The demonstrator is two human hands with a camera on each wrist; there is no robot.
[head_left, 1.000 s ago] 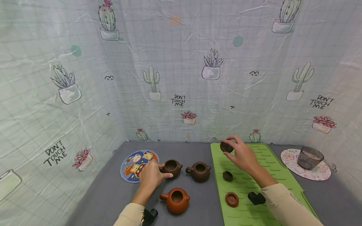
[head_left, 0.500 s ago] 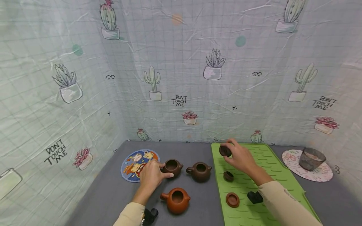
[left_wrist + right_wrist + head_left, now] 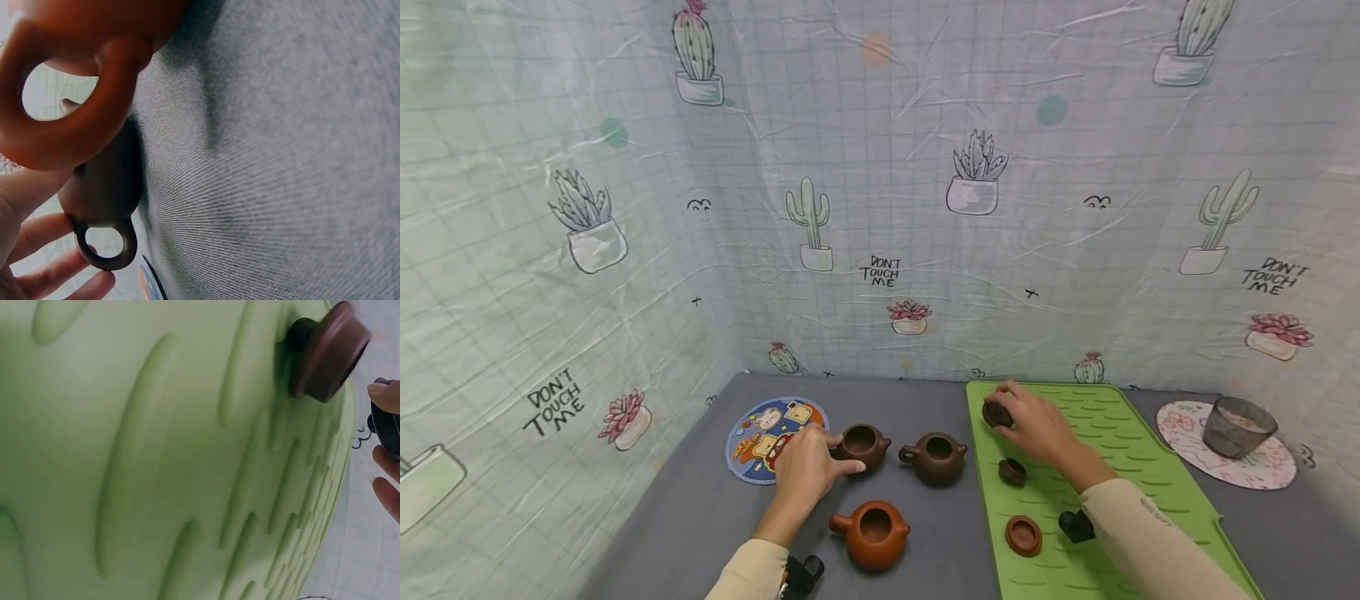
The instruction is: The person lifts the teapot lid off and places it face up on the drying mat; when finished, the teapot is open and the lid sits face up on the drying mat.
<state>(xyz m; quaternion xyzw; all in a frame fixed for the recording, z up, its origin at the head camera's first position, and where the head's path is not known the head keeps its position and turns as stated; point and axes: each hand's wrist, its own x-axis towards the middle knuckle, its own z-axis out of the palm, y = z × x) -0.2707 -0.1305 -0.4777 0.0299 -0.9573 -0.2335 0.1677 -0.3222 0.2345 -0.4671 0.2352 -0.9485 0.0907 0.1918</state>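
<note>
In the head view, my left hand (image 3: 805, 475) holds a dark brown teapot (image 3: 867, 460) between thumb and fingers on its handle side. The left wrist view shows fingertips against this teapot (image 3: 106, 187); an orange-brown teapot's handle (image 3: 62, 144) partly covers the thumb. My right hand (image 3: 1037, 427) pinches a dark teapot lid (image 3: 997, 414) just above the green mat's far left part. Thumb and fingers grip that lid (image 3: 387, 428) at the right edge of the right wrist view. Below it, a second dark lid (image 3: 1012, 472) leans on its knob on the mat.
Another brown teapot (image 3: 937, 467) stands right of the held one, the orange-brown teapot (image 3: 877, 550) nearer. All three lack lids on top. An orange-brown lid (image 3: 1023, 536) lies on the green mat (image 3: 1120, 467). A dark tumbler (image 3: 1238, 427) sits on a round pink mat (image 3: 1180, 417); a blue round mat (image 3: 745, 433) lies left.
My right hand has lowered a little toward the green mat with the dark lid, which has turned slightly. The left hand stays at the brown teapot. The head view has shifted slightly.
</note>
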